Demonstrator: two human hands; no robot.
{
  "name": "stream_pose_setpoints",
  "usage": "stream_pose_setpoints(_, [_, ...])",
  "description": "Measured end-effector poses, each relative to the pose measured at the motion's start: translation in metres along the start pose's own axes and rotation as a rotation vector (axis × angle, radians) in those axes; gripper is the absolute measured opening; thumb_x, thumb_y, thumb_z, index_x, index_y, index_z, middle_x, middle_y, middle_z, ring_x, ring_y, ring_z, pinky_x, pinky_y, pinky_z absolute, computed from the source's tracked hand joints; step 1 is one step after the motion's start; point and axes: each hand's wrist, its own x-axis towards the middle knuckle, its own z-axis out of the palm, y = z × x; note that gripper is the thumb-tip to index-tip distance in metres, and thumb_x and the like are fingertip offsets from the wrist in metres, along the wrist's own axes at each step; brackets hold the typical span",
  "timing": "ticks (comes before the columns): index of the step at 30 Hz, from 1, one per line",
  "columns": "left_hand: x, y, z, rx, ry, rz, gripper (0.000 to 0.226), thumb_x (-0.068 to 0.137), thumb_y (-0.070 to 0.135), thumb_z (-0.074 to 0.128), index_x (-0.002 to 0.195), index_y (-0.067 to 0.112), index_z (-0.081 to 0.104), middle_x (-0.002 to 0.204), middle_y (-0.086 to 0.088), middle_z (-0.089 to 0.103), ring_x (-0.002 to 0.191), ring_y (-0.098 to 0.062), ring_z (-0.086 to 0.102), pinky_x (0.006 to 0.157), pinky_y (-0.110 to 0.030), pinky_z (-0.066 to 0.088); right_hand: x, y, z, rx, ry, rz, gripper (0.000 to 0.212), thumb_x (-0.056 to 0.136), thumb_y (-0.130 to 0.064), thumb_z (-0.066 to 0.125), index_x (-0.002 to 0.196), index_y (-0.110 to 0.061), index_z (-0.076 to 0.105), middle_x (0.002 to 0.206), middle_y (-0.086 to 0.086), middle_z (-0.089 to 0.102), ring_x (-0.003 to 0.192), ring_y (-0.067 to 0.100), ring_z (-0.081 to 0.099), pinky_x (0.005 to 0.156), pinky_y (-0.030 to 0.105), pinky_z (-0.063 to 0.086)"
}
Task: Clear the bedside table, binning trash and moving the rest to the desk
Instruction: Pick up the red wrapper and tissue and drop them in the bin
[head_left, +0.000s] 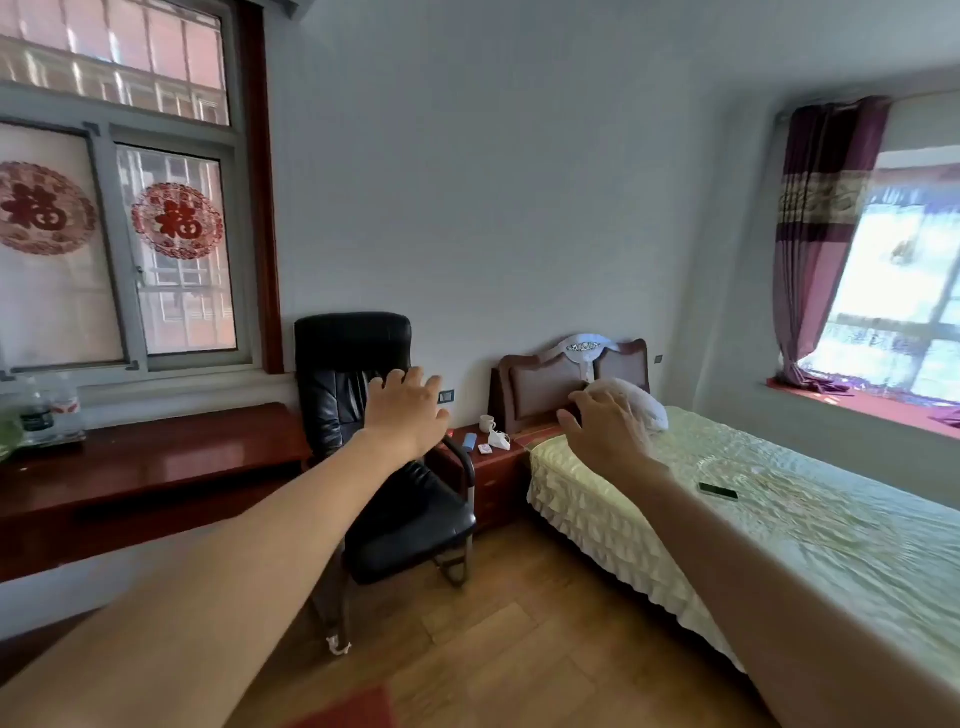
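The red-brown bedside table (501, 470) stands far off between a black chair and the bed. On it are a white cup (487, 423), a crumpled white paper (500, 440), a blue flat item (469, 442) and a small red-and-white packet (484, 450). The dark wooden desk (156, 462) runs along the left wall under the window. Both my arms stretch forward. My left hand (408, 413) is open, fingers spread, in front of the chair back. My right hand (605, 431) is open too, in front of the headboard. Neither holds anything.
A black leather office chair (384, 467) stands between desk and bedside table. The bed (779, 530) with a pale green cover fills the right, with a pillow (644, 405) and a dark phone-like item (718, 490) on it. Water bottles (52, 410) stand on the desk's left end. The floor is wood.
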Motion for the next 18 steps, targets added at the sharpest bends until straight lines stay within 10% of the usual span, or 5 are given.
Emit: stream_pose_setpoints(18, [0.264, 0.001, 0.148, -0.073, -0.029, 0.143, 0.048, 0.091, 0.036, 0.039, 0.133, 0.014, 0.044, 0.138, -0.011, 0.045, 0.124, -0.032, 0.042, 0.097, -0.045, 0.035, 0.236, 0.067, 0.124, -0.055, 0.046, 0.124, 0.044, 0.094, -0.038, 0.041, 0.134, -0.019, 0.048, 0.141, 0.010, 0.045, 0.133, 0.030, 0.034, 0.101, 0.047, 0.033])
